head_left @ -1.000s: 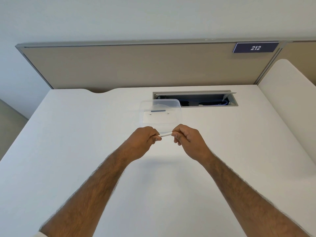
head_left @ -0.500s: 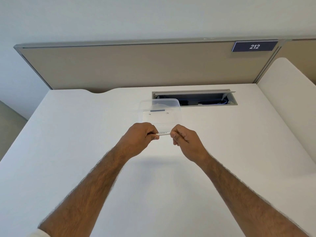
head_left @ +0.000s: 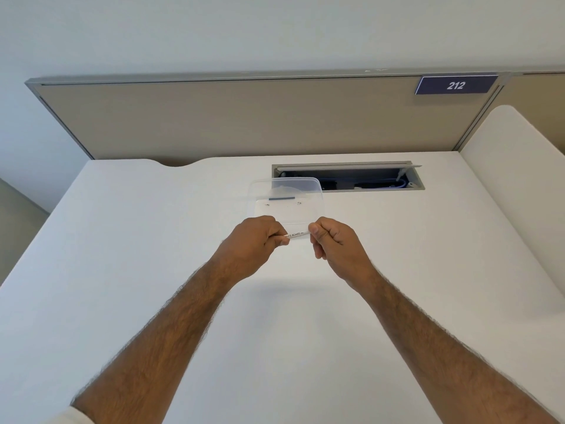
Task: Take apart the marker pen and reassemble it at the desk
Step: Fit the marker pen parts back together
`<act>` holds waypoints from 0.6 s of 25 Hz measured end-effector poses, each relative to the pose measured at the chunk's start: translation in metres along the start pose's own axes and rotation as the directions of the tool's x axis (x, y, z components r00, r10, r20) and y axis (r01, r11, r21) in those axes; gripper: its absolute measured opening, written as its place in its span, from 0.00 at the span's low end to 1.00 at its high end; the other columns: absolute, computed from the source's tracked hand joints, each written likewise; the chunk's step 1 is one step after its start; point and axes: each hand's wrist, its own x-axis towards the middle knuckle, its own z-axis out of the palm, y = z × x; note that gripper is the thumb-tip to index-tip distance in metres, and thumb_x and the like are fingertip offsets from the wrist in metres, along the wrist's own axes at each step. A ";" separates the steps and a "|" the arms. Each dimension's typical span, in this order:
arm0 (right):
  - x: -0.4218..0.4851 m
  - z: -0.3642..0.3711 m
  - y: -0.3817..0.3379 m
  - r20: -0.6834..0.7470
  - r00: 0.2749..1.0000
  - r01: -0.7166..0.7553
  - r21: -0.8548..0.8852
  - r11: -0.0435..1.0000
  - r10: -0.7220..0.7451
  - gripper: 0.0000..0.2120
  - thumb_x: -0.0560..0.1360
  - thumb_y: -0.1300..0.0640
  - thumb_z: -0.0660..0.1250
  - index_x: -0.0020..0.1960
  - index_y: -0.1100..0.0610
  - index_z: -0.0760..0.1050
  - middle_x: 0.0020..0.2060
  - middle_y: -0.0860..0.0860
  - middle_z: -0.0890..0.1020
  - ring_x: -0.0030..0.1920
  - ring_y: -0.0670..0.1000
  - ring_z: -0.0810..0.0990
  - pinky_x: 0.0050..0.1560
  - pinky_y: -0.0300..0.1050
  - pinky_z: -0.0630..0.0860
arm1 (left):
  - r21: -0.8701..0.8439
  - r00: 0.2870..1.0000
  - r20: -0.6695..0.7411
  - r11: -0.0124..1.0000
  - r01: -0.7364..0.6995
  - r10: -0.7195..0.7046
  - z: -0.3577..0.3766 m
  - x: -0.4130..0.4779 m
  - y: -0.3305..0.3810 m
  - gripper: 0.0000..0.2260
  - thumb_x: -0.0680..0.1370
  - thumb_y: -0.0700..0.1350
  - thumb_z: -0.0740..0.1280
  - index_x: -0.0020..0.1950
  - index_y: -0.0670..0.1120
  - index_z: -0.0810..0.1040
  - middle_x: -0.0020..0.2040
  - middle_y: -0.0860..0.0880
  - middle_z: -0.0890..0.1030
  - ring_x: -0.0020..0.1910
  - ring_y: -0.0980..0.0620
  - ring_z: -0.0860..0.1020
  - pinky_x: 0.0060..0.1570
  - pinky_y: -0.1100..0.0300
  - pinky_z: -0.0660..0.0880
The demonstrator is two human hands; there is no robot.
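Observation:
I hold a white marker pen (head_left: 296, 235) level above the desk, with "WHITE BOARD" printed along its barrel. My left hand (head_left: 255, 240) grips its left end and my right hand (head_left: 331, 238) grips its right end. Only the short middle stretch of the barrel shows between my fists; both ends are hidden inside them. Just behind my hands a clear plastic box (head_left: 286, 200) sits on the desk with a thin blue-grey stick (head_left: 281, 198) and two tiny parts inside.
The white desk (head_left: 153, 240) ends at a beige partition (head_left: 244, 117) with a "212" sign (head_left: 455, 85). An open cable tray slot (head_left: 360, 179) lies behind the box. A second white desk surface (head_left: 516, 185) stands to the right.
Both hands with the pen have drifted slightly up and away from me. The visible stretch of barrel between my fists has grown a little.

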 end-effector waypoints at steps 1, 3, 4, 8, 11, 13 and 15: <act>0.000 0.000 0.000 0.000 1.000 -0.003 0.001 1.000 0.003 0.18 0.84 0.54 0.61 0.38 0.63 0.73 0.26 0.50 0.76 0.29 0.46 0.70 0.32 0.36 0.68 | 0.012 1.000 -0.014 1.000 0.015 -0.015 0.000 0.000 0.000 0.05 0.81 0.47 0.69 0.45 0.51 0.82 0.39 0.57 0.77 0.40 0.58 0.76 0.41 0.56 0.73; -0.002 0.002 -0.001 -0.003 1.000 -0.013 0.019 1.000 0.013 0.19 0.84 0.54 0.60 0.38 0.63 0.72 0.25 0.51 0.75 0.28 0.45 0.69 0.31 0.33 0.66 | 0.039 0.999 -0.040 0.999 0.034 -0.033 -0.001 -0.001 0.001 0.05 0.79 0.48 0.71 0.43 0.54 0.79 0.40 0.57 0.78 0.40 0.58 0.76 0.39 0.56 0.72; -0.003 0.003 -0.001 -0.003 1.000 -0.018 0.027 0.999 0.018 0.20 0.84 0.54 0.60 0.37 0.63 0.72 0.25 0.52 0.75 0.27 0.44 0.69 0.31 0.31 0.66 | 0.045 0.997 -0.060 0.998 0.042 -0.039 -0.001 -0.001 0.002 0.07 0.78 0.48 0.72 0.41 0.55 0.78 0.39 0.57 0.77 0.40 0.59 0.75 0.38 0.56 0.71; -0.003 0.007 -0.001 -0.012 0.999 -0.039 0.045 0.998 0.040 0.20 0.85 0.53 0.60 0.37 0.62 0.72 0.24 0.51 0.75 0.26 0.43 0.69 0.29 0.31 0.66 | -0.003 0.998 -0.057 1.000 0.029 -0.029 -0.002 -0.002 0.002 0.06 0.79 0.50 0.71 0.43 0.55 0.77 0.41 0.57 0.76 0.41 0.60 0.74 0.38 0.61 0.67; -0.002 0.005 -0.001 -0.012 0.999 -0.052 0.070 0.996 0.053 0.21 0.84 0.52 0.60 0.36 0.62 0.72 0.23 0.50 0.74 0.25 0.43 0.67 0.28 0.31 0.65 | -0.016 0.999 -0.006 0.999 -0.045 0.045 -0.002 -0.002 0.002 0.07 0.82 0.48 0.66 0.50 0.47 0.83 0.40 0.58 0.75 0.40 0.61 0.74 0.41 0.63 0.66; -0.002 0.005 0.000 -0.010 0.997 -0.079 0.097 0.992 0.080 0.22 0.84 0.50 0.60 0.34 0.59 0.72 0.22 0.49 0.73 0.24 0.44 0.67 0.28 0.31 0.64 | -0.001 0.999 -0.037 0.999 -0.038 0.038 -0.002 -0.002 0.003 0.08 0.82 0.46 0.67 0.48 0.46 0.84 0.39 0.58 0.75 0.39 0.61 0.74 0.40 0.65 0.65; -0.003 0.006 0.001 -0.021 0.992 -0.118 0.128 0.985 0.122 0.22 0.84 0.48 0.60 0.33 0.56 0.71 0.21 0.49 0.72 0.23 0.45 0.66 0.27 0.33 0.64 | 0.003 0.997 -0.068 1.000 -0.030 0.030 -0.003 0.001 0.006 0.06 0.81 0.46 0.69 0.47 0.47 0.84 0.38 0.58 0.76 0.38 0.61 0.74 0.37 0.68 0.64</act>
